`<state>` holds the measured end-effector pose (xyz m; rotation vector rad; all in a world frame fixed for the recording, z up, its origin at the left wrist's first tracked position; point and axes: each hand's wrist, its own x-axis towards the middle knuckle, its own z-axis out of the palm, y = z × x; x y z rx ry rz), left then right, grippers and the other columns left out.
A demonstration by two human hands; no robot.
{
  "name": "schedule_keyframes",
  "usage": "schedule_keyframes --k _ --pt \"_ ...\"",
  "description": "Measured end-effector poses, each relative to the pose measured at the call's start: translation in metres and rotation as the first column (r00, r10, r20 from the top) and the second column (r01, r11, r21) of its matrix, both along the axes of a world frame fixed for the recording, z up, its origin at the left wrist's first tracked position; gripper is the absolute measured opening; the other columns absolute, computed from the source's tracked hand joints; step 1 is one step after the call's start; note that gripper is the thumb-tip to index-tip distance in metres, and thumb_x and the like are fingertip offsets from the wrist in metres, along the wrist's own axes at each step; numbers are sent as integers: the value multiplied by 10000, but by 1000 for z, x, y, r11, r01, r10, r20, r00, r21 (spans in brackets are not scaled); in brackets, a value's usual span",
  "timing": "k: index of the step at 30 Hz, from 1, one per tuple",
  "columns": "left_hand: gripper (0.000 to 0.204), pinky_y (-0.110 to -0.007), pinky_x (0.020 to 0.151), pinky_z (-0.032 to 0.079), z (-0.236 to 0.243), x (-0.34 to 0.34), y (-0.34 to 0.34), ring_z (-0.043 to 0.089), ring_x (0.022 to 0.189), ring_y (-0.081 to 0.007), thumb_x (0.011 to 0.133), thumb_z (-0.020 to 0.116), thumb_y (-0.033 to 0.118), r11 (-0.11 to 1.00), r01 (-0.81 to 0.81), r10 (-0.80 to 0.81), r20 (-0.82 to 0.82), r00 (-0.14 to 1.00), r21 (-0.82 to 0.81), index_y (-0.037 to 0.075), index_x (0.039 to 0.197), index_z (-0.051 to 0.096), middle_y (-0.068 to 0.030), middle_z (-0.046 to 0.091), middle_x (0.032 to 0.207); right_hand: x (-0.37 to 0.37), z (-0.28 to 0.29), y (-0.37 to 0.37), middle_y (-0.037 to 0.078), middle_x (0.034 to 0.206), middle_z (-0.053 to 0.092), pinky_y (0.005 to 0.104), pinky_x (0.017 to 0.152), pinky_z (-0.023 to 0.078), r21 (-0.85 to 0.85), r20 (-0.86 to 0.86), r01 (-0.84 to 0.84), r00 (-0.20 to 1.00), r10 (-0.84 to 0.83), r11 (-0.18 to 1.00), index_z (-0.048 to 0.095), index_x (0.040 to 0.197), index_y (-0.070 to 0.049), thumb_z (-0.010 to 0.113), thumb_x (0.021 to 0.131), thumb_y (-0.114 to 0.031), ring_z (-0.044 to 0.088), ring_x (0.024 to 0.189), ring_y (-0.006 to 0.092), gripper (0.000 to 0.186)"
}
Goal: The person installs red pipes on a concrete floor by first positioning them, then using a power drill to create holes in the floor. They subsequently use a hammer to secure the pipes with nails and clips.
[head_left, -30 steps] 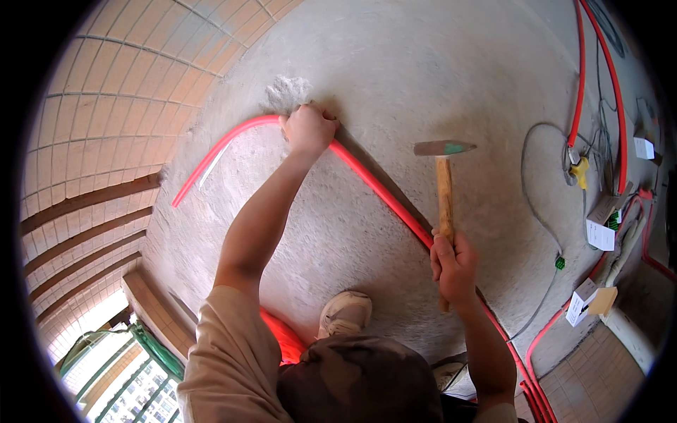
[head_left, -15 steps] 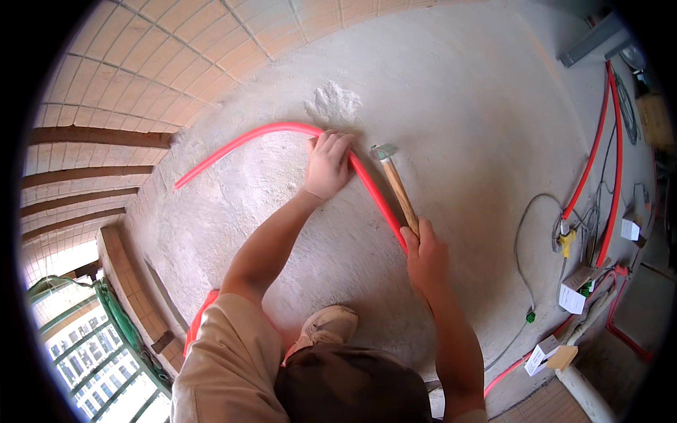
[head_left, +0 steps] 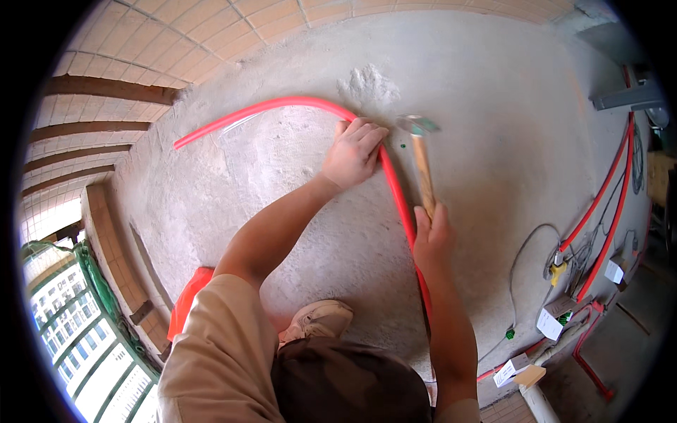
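Note:
A long red conduit (head_left: pixel 275 103) lies bent in a curve on the rough grey concrete floor (head_left: pixel 268 162). My left hand (head_left: pixel 355 151) has its fingers curled over the conduit just below the bend. My right hand (head_left: pixel 431 233) grips the wooden handle of a hammer (head_left: pixel 423 169); the metal head, smeared by motion and partly green, hangs just right of my left hand. A small green piece (head_left: pixel 403 146) shows between them. A patch of pale crumbled material (head_left: pixel 367 86) lies beyond the bend.
A tiled wall (head_left: pixel 247 32) runs along the top and left, near a barred window (head_left: pixel 70 324). At the right are more red conduits (head_left: pixel 592 211), grey cables, a yellow connector (head_left: pixel 557 273), paper boxes (head_left: pixel 515 370) and a white pipe (head_left: pixel 537 403). My shoe (head_left: pixel 321 317) stands below.
The view has turned. My left hand has shifted along the conduit to the bend's right side. The hammer in my right hand has moved from standing apart to close beside that hand.

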<state>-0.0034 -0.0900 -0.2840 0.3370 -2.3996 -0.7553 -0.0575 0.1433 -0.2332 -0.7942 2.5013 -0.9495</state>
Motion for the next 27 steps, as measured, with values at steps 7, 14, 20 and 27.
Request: schedule_keyframes --k 7,14,20,27 --pt "336 -403 872 402 -6 1 2 606 1056 -251 772 654 4 1000 -11 10 -24 1000 -14 48 1105 663 -67 680 1035 -1 -5 15 239 821 660 501 641 513 194 -56 -116 990 129 974 566 1193 11 619 991 -256 657 761 464 339" --pt "319 -406 888 410 -8 9 4 612 1078 -261 771 646 -4 999 -28 28 -16 999 -29 46 1086 658 -64 685 1044 10 6 27 239 790 640 538 627 482 39 -132 -59 989 63 998 556 1108 2 610 998 -265 612 740 504 294" --pt "306 -450 941 452 -4 7 -6 595 1138 -320 766 661 -18 996 73 -78 -106 991 -55 29 1068 651 -140 657 1157 -11 24 22 222 751 628 490 570 458 19 -23 -117 993 117 993 582 1100 -18 621 985 -246 622 659 422 258" --pt "167 -445 1006 473 -15 -30 -11 585 1154 -358 810 631 -58 995 88 -88 2 996 53 3 965 642 -158 647 1169 4 171 214 173 754 622 441 591 460 271 381 -187 922 74 944 585 1085 -57 626 976 -298 610 665 373 268"
